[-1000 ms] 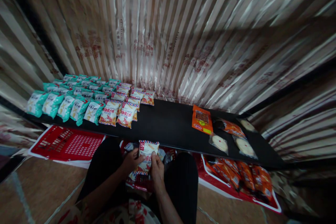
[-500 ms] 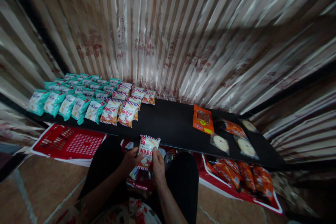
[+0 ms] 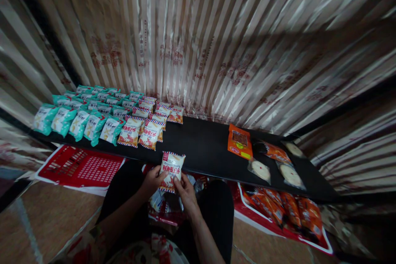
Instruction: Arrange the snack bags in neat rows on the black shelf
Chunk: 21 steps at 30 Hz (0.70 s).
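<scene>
Between my hands is a white snack bag (image 3: 172, 169) with red lettering and striped ends, held upright just in front of the shelf edge. My left hand (image 3: 152, 183) grips its left side, thumb across the front. My right hand (image 3: 186, 192) pinches the lower right side, thumb on the front. Ahead and to the left, matching white snack bags (image 3: 149, 133) stand in rows on the black shelf (image 3: 201, 142). Beside them, farther left, are rows of teal snack bags (image 3: 79, 125).
On the shelf's right part lie an orange packet (image 3: 239, 142), a second orange packet (image 3: 275, 151) and round pale wrapped items (image 3: 260, 170). Below are a red basket (image 3: 100, 169) at left, another basket with orange packets (image 3: 291, 208) at right, and one between my knees. Striped curtain (image 3: 192, 41) hangs behind.
Both hands have raised the white snack bag slightly, toward the shelf and a little left. My right thumb now lies farther across its front. The shelf items have not moved.
</scene>
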Each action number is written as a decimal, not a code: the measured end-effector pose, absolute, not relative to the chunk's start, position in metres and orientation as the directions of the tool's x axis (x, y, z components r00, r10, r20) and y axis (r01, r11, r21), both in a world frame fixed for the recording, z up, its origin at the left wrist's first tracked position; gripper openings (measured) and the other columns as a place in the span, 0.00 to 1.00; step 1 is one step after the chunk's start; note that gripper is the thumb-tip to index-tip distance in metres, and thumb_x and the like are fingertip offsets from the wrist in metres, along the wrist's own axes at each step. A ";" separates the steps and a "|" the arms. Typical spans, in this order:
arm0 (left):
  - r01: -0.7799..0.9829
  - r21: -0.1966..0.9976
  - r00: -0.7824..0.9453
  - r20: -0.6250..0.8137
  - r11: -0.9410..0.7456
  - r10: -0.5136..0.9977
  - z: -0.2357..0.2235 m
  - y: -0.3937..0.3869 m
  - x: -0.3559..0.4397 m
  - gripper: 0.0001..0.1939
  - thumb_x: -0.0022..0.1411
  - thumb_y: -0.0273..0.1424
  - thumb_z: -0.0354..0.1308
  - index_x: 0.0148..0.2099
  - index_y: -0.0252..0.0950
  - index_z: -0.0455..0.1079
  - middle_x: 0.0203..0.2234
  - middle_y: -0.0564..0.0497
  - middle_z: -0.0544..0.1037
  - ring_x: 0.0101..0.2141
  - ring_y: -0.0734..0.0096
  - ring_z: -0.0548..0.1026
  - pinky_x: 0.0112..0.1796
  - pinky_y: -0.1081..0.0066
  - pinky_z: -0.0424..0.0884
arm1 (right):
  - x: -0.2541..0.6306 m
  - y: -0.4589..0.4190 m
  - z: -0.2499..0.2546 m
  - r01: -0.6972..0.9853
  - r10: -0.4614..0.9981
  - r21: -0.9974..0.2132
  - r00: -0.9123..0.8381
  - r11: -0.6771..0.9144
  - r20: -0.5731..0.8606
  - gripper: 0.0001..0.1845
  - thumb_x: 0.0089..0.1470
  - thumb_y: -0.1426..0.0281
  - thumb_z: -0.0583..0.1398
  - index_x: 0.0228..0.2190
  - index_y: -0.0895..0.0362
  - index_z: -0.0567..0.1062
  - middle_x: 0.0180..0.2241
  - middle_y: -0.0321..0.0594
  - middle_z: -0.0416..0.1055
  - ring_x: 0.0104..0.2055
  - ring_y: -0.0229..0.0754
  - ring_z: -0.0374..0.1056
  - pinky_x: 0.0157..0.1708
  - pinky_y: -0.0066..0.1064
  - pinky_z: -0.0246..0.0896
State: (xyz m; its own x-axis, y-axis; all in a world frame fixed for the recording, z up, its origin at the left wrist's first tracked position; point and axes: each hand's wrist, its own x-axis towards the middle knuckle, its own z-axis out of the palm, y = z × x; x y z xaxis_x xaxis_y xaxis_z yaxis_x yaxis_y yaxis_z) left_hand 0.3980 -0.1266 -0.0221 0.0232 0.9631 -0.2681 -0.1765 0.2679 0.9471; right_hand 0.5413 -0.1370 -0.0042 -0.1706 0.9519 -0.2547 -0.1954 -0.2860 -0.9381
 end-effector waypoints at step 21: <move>-0.091 0.987 -0.011 -0.135 0.134 0.991 -0.016 -0.093 0.408 0.21 0.53 0.45 0.56 0.41 0.33 0.68 0.36 0.47 0.78 0.38 0.63 0.75 0.39 0.68 0.70 | 0.555 -0.102 0.004 -0.026 0.973 -0.977 -0.099 -0.213 -0.210 0.22 0.40 0.52 0.62 0.32 0.57 0.77 0.27 0.38 0.75 0.28 0.42 0.68 0.30 0.32 0.63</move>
State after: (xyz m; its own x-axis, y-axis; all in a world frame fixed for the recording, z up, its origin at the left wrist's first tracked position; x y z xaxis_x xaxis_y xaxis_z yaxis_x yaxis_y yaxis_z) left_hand 0.4075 -0.0934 -0.0156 -0.0108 0.9907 -0.1353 -0.0906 0.1338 0.9869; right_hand 0.5553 -0.1017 0.0045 -0.0994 0.9726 -0.2099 -0.0258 -0.2134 -0.9766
